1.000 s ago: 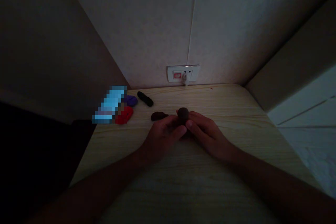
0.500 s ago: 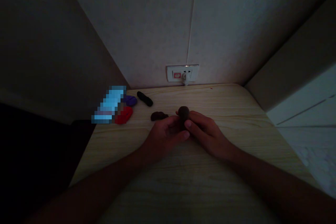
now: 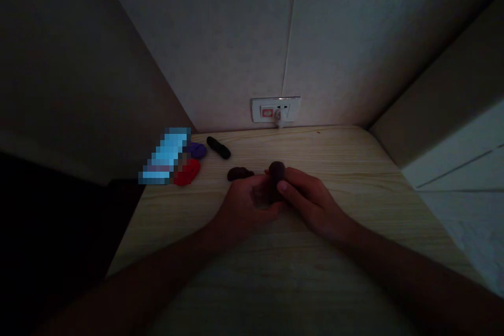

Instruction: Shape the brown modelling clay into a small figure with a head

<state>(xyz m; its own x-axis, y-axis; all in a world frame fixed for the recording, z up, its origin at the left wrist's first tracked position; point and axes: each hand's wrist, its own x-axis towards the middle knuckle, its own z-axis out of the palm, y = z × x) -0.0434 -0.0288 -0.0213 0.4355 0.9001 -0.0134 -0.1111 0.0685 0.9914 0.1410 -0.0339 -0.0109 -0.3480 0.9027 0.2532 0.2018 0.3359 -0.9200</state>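
A dark brown lump of modelling clay [image 3: 277, 170] with a rounded top stands upright between my two hands, over the middle of the table. My right hand [image 3: 311, 197] pinches it from the right, thumb in front and fingers behind. Around its lower part curves my left hand [image 3: 246, 207], with the thumb crossing at the front. The clay's lower end is mostly hidden by fingers and shadow. Just beyond my left knuckles lies another dark brown clay piece [image 3: 238, 173], lumpy and flattened.
Red clay [image 3: 188, 172], purple clay [image 3: 197, 150] and a black clay roll [image 3: 218, 147] lie on the wooden table [image 3: 331, 152] at the back left. Beside them is a bright blurred-out rectangle [image 3: 167, 155]. A wall socket [image 3: 275, 110] with a plug sits behind the table.
My left thumb has shifted down and inward along the clay's lower part. The clay's rounded top sits slightly lower, still in my right-hand pinch. The view has moved slightly.
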